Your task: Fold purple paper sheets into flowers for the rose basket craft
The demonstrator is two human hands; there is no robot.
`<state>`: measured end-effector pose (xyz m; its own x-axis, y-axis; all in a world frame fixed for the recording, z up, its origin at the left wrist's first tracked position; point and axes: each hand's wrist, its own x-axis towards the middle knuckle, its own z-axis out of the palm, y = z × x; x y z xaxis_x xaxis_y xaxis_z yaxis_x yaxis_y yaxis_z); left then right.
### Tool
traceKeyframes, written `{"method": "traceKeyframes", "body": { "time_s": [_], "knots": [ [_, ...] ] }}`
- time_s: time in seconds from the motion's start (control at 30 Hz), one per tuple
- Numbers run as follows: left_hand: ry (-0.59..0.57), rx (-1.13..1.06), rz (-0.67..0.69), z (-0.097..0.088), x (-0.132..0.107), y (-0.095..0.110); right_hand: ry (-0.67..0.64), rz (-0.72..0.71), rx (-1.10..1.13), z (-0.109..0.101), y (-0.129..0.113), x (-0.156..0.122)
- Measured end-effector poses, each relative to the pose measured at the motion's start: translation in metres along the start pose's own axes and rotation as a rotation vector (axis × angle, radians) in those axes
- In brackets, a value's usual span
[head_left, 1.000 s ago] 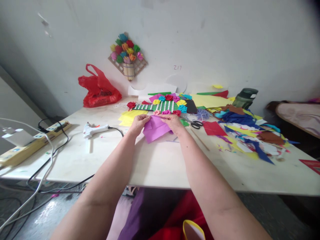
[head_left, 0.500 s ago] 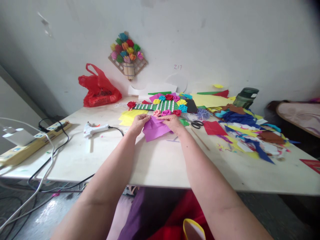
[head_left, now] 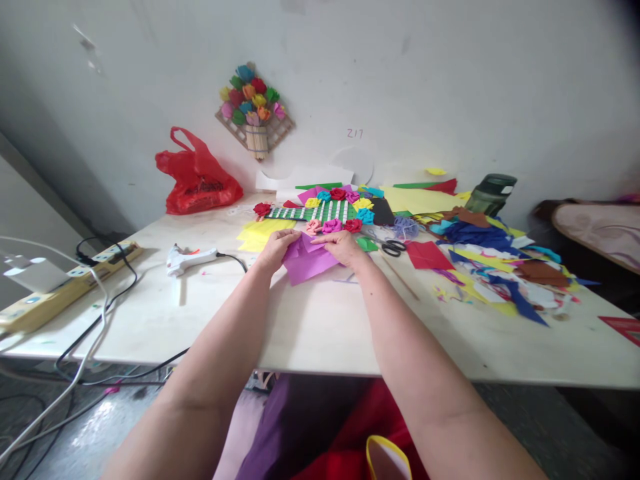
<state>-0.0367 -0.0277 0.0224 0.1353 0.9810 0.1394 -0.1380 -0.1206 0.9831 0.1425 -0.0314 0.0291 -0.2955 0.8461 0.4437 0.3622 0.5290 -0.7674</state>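
Note:
A sheet of purple paper (head_left: 309, 264) hangs between my two hands, just above the front middle of the white table (head_left: 320, 333). My left hand (head_left: 281, 248) pinches its upper left part. At its upper right, my right hand (head_left: 343, 247) has thumb and fingers closed on the edge. Creases show along the top, and the lower corner points toward me. Right behind it lies a green and white striped piece (head_left: 327, 212) ringed with several paper flowers in red, yellow, blue and pink. Yellow paper (head_left: 259, 235) lies flat behind my left hand.
A white glue gun (head_left: 193, 259) lies at left, its cord running off the table past a power strip (head_left: 75, 283). Black scissors (head_left: 394, 248), a thin stick (head_left: 400, 277) and red paper (head_left: 430, 255) lie at right. Colourful scraps (head_left: 500, 260) and a green bottle (head_left: 493, 195) stand beyond.
My right hand's fingers have shifted slightly along the purple paper's top edge. The paper's lower part has moved a little left. Elsewhere things lie as before.

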Motion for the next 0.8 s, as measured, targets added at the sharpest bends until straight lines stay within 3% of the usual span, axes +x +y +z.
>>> {"method": "traceKeyframes", "body": {
  "time_s": [0.5, 0.8],
  "knots": [
    [-0.010, 0.099, 0.033, -0.0004, 0.0017, -0.0044, 0.002, -0.022, -0.075, 0.0012, 0.0003, 0.0005],
    [0.068, 0.197, 0.065, 0.0012, 0.0038, -0.0052, -0.016, -0.003, -0.024, 0.0002, -0.0028, -0.0003]
  ]
}}
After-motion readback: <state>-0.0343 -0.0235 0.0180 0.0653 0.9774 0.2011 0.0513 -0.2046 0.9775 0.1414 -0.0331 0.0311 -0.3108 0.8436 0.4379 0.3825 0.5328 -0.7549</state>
